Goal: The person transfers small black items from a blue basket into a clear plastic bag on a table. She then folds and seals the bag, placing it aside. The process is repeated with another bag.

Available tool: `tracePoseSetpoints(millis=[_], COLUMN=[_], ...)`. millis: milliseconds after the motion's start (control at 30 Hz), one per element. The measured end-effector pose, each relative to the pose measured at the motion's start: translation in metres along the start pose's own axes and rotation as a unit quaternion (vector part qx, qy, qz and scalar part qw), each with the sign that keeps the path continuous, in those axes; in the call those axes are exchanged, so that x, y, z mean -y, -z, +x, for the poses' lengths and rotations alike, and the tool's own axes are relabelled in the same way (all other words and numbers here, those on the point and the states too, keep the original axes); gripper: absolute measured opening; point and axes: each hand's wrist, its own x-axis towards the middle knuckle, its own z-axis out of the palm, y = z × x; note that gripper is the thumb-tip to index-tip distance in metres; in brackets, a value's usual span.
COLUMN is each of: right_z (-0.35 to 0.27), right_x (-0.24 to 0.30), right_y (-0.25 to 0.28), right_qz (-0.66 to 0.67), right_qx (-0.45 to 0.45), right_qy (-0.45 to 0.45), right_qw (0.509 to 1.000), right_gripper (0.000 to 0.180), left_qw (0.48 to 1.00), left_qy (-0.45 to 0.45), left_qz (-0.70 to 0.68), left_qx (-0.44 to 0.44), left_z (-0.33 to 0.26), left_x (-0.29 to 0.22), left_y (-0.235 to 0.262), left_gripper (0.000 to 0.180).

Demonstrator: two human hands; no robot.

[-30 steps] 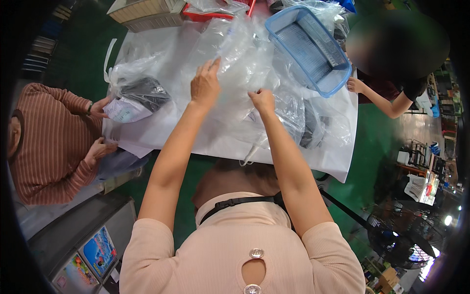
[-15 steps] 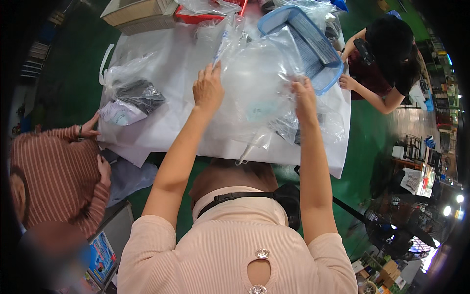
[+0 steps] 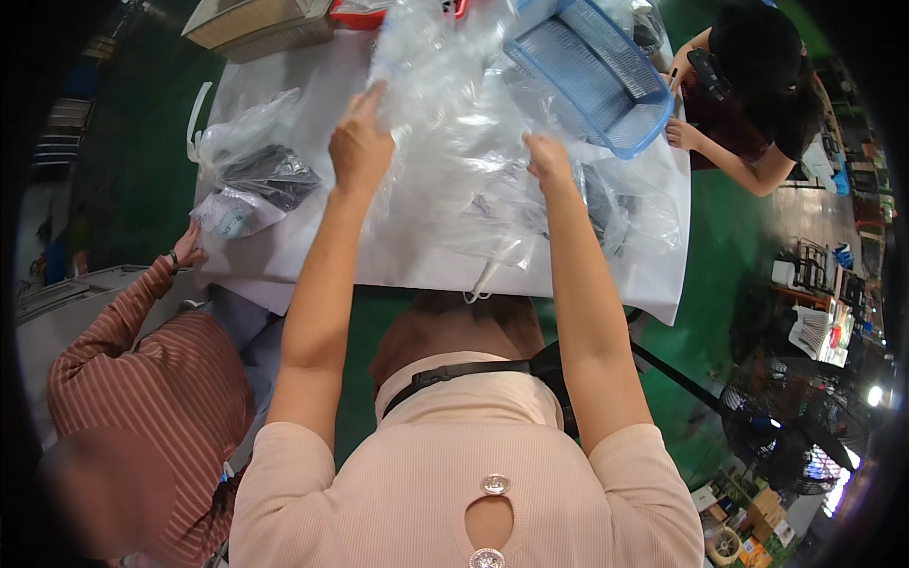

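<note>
A large clear plastic bag (image 3: 440, 104), smeared by motion, spreads between my hands above the table. At its left edge my left hand (image 3: 362, 147) is closed, pinching the film. My right hand (image 3: 548, 159) is closed at the bag's right side, its fingers curled on the edge. Under my right forearm and beside it lies another clear bag with dark contents (image 3: 598, 204), partly hidden. A blue plastic basket (image 3: 630, 133) stands just beyond my right hand, tilted in view. What the held bag contains, if anything, is too blurred to tell.
On the white-covered table (image 3: 398, 260), a tied clear bag of dark goods with a pale label (image 3: 270, 180) lies at left. Cardboard boxes (image 3: 256, 33) and a red basket (image 3: 358, 13) stand at the back. Co-workers are at both sides; a black fan (image 3: 795, 417) stands right.
Both hands have moved farther away over the table, and the bag between them has swung up and away from me. The co-worker on the left has shifted along the table's edge.
</note>
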Motion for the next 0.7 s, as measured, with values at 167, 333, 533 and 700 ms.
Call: tracePoseSetpoints(millis=[167,333,533,700], right_z=[0.017,-0.029,-0.127,-0.151], right_x=[-0.033,-0.005,0.041,0.045], right_y=[-0.028,-0.015,0.056,0.121], right_qz=[0.081,0.198,0.294,0.357], right_qx=[0.003,-0.053,-0.073,-0.141], right_qy=[-0.002,0.186,0.287,0.291], right_qw=[0.997,0.961,0.909,0.876], right_gripper=[0.028,0.039,0.029,0.019], left_qw=[0.998,0.994,0.988,0.953], left_qy=[0.023,0.022,0.038,0.069], left_qz=[0.047,0.098,0.138,0.067], left_qx=[-0.037,-0.048,0.051,0.288], left_z=[0.021,0.017,0.001,-0.016], left_x=[-0.010,-0.013,-0.017,-0.074], left_y=[0.046,0.049,-0.007,-0.024], left_gripper=[0.052,0.053,0.051,0.052])
